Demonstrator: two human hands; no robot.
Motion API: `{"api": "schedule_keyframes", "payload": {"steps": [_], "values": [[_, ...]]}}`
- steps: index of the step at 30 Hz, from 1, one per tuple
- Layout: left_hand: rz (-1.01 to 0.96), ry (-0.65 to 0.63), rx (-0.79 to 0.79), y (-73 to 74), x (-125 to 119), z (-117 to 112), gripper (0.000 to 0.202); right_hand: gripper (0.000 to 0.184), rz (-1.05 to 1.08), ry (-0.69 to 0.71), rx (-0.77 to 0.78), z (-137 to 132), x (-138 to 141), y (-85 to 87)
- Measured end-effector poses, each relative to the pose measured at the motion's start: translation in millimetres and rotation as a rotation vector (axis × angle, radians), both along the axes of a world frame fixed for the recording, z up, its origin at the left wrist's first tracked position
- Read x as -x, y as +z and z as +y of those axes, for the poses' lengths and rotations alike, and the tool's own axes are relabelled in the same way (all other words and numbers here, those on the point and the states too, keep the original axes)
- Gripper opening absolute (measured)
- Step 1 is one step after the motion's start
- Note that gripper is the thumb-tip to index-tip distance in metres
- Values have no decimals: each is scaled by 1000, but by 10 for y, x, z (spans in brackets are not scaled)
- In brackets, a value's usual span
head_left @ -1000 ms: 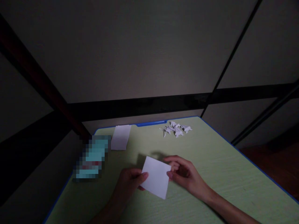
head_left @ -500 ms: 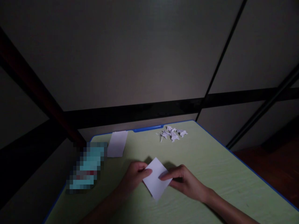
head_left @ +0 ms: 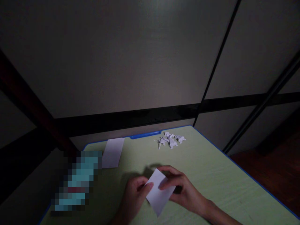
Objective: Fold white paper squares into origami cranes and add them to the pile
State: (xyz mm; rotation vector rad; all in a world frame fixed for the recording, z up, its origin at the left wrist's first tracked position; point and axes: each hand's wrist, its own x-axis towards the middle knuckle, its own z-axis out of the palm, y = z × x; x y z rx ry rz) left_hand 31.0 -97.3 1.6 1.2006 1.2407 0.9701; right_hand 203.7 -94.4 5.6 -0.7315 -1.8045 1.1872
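Note:
A small white square of paper (head_left: 158,197) is held up above the table, one corner pointing toward me and one away. My left hand (head_left: 136,195) pinches its left corner, thumb on top and fingers behind. On the right side, my right hand (head_left: 182,187) grips the sheet with its thumb across the face; its index finger reaches behind the far corner. The other fingertips are hidden by the paper. Several folded white paper figures (head_left: 172,142) lie beyond the hands near the table's far edge.
The pale green table (head_left: 211,175) has a blue rim and a blue handle (head_left: 145,135) at its far edge. White sheets (head_left: 113,153) lie at the far left, beside a pixelated turquoise item (head_left: 82,178). A panelled wall (head_left: 131,68) stands behind the table.
The view has tilted up a little, so the table sits lower in frame. My right index finger has moved up behind the paper's far corner, and the sheet is more tilted.

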Motion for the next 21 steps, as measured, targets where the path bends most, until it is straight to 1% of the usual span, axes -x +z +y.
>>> {"api": "schedule_keyframes", "payload": {"steps": [4,6,9,15,18,21], "values": [[19,-26,10,20,-21,-40,23,7,87,-50,106,29,-2,-47],[11,-49,34,46,-37,-52,22,9,119,-76,146,44,8,-51],[7,-46,47,73,-53,-55,20,10,155,-88,207,53,30,-39],[24,-56,33,59,-38,-60,19,5,244,-117,318,52,50,-71],[40,-74,30,49,-25,-71,22,5,269,-112,309,41,55,-84],[68,-74,1,41,-18,-76,24,7,194,-105,204,8,67,-45]]}}
